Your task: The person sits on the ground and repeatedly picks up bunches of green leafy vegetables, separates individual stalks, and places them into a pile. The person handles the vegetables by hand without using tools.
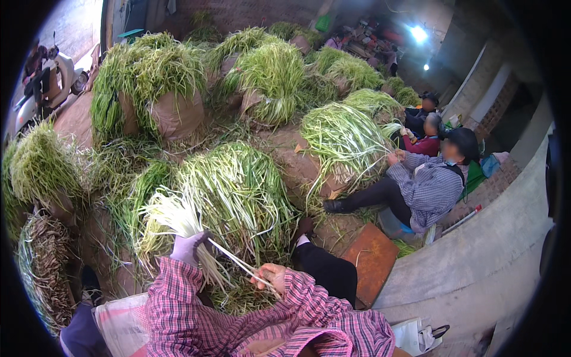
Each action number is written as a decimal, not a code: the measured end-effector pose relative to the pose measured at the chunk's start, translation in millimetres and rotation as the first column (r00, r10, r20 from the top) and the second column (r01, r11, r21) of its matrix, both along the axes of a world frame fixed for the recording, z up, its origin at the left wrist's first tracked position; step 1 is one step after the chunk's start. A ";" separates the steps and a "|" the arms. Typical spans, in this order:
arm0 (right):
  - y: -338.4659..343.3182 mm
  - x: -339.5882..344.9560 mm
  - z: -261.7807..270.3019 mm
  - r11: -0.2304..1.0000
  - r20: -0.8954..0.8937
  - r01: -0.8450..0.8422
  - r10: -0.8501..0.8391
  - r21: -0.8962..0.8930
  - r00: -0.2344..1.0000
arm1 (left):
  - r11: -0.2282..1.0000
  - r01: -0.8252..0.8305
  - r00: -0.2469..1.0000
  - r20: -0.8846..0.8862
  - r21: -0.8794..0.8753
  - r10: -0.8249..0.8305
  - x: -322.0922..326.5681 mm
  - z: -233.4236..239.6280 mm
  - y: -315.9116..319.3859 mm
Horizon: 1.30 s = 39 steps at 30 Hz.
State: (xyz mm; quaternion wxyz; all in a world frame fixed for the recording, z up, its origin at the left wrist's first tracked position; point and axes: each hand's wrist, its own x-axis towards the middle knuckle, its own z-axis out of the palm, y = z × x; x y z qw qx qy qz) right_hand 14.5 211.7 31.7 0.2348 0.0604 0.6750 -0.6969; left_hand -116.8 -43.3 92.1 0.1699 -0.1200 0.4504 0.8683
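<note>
My left hand (pixel 189 248), in a pale lilac glove, grips a thick bunch of peeled-looking whitish stalks (pixel 176 214). Their pale ends fan out above the fist, and thinner ends hang below it. Bare-skinned, my right hand (pixel 270 276) pinches a few long white stalks (pixel 236 259) that run across from the left fist. Just beyond both hands stands a large heap of long-stalked greens (pixel 236 192). Loose trimmings (pixel 245 296) lie below and between the hands.
A rusty board (pixel 372 261) lies to the right of my leg. Nearby, a seated co-worker (pixel 428 187) handles another heap of greens (pixel 348 138); others sit beyond. Cloth-wrapped bundles (pixel 178 116) stand behind. A cut-ended bundle (pixel 44 267) lies left, and a scooter (pixel 58 80) is at the doorway.
</note>
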 end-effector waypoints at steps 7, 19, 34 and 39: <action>88.3 20.3 -37.0 0.987 0.764 0.108 0.023 -0.121 0.645 | 0.989 -0.139 0.990 0.024 -0.039 0.140 -16.9 -6.3 -39.7; 21.8 -44.6 57.9 0.832 -0.301 0.099 0.085 0.545 0.950 | 0.995 -0.006 0.998 0.054 -0.099 0.012 -11.9 -15.6 -27.7; -31.5 -51.0 40.2 0.947 0.131 -0.170 0.138 0.272 0.982 | 0.994 0.100 0.993 0.066 0.033 -0.102 -8.4 2.7 -5.6; -21.2 -46.2 23.7 0.973 0.014 -0.099 0.104 -0.207 0.994 | 0.951 0.276 0.930 0.290 -0.141 -0.227 9.4 -7.1 28.3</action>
